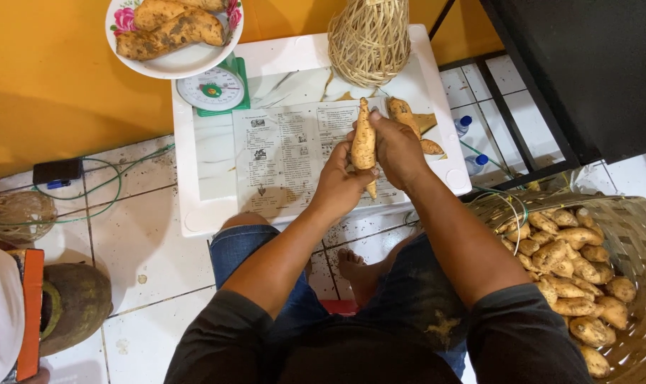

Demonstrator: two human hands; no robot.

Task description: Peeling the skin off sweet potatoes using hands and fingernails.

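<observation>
A low white table (202, 163) carries a printed sheet (287, 153), green scale (213, 89) and wicker cone (369, 39).

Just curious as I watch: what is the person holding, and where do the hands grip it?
A long sweet potato, upright. The left hand grips its lower part; the right hand holds its upper side.

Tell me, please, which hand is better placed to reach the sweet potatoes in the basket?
Probably the right hand: the basket sits on that side. The left hand grips the sweet potato, across from it.

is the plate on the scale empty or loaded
Loaded: the plate on the scale holds several sweet potatoes, piled across most of its surface.
</observation>
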